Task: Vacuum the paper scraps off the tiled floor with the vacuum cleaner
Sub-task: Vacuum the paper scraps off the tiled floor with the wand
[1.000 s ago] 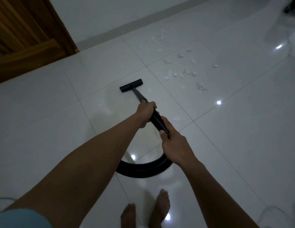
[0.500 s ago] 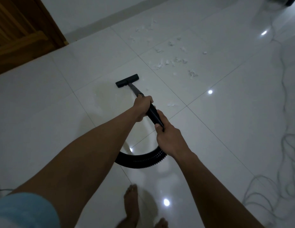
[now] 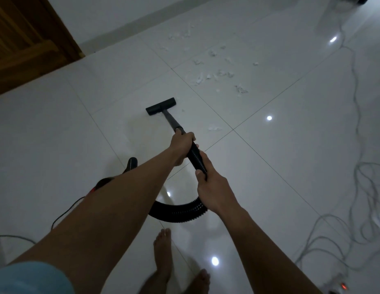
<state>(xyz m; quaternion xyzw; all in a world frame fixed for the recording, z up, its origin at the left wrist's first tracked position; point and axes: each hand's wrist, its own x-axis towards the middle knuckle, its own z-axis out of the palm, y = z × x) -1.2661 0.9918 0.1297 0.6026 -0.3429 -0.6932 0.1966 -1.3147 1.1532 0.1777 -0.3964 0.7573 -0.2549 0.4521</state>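
A glossy white tiled floor [image 3: 291, 166] fills the dim room, crossed by thin grout lines and dotted with reflected lamps. Nearest, 2 bare feet [image 3: 163, 249] stand on it, and a pale blue sleeve [image 3: 25, 279] shows at the lower left. Just ahead of the toes a loop of black ribbed hose [image 3: 178, 212] sags toward the floor, slack enough, I judge, to let the tool swing freely. The right hand [image 3: 214, 187] has its grip wrapped around the ribbed upper end of that hose, thumb laid along it, probably to steer. The left hand [image 3: 182, 146], further forward, has its grip closed around the top of the wand [image 3: 171, 119], likely to push and press down. Behind the left forearm part of the vacuum cleaner [image 3: 130, 165] peeks out, with a black cord [image 3: 64, 213] trailing left. Grey cables [image 3: 365, 209] lie tangled well apart on the right, above a power strip [image 3: 343, 291] with a red light. The black floor head [image 3: 161, 106] rests on the tile. 1 lone scrap [image 3: 214, 128] lies right of the wand, beside a grout line. The main paper scraps [image 3: 218, 75] lie beyond and right of the head, not yet reached: small, torn, crumpled, white on white and hard to pick out. The far scraps [image 3: 182, 35] thin out near the skirting [image 3: 129, 28], and a wooden door [image 3: 25, 52] stands far left.
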